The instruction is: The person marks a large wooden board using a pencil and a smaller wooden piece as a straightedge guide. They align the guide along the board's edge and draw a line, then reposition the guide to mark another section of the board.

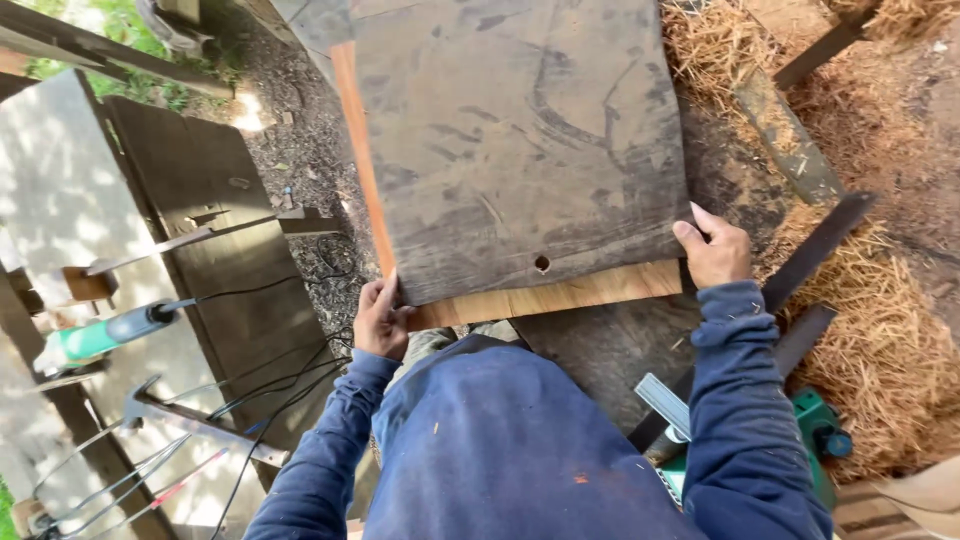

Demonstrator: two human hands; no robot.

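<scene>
Between both hands, a dark weathered board (520, 140) lies atop a lighter plank (560, 297), its long axis running away from the person. The left hand (381, 318) and right hand (716, 250) each grip a near corner.

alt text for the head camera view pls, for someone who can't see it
Seen from above, a person in a blue long-sleeved top grips a large weathered grey board by its near corners, left hand and right hand, over an orange-brown plank. Straw lies on the ground at right; a green power tool with cables rests on a bench at left.
</scene>
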